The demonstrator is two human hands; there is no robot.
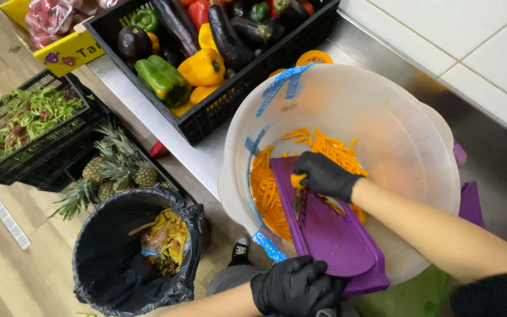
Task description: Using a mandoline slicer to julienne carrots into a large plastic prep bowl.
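Purple plastic mandoline slicer (330,235), one item, propped at a slant inside a large translucent tub (382,117) on the steel counter (130,97), its lower end toward me and its upper end resting among the shreds. My left hand (294,286), black-gloved, is closed around the slicer's near end, fingers curled over the edge. My right hand (325,174), also gloved, is curled down on a small stub of carrot (298,179), pressing it to the board just above the blade slot. Orange carrot shreds (268,194), one heap, lie on the tub floor beside and beyond the slicer. As I judge the step, the stub is short (little shows beyond the fingertips), so I would keep the fingers arched and the pad flat on top, strokes short and even, and the left grip firm so the board does not skid on the wet plastic. Blue tape strips (283,85) run down the tub wall. Adjoining stock: a black crate (218,108) of green, yellow and red peppers with aubergines, touching the tub's far rim; below the counter, pineapples (115,170), a crate of salad leaves (30,114), and a black-lined bin (130,258) holding peelings.
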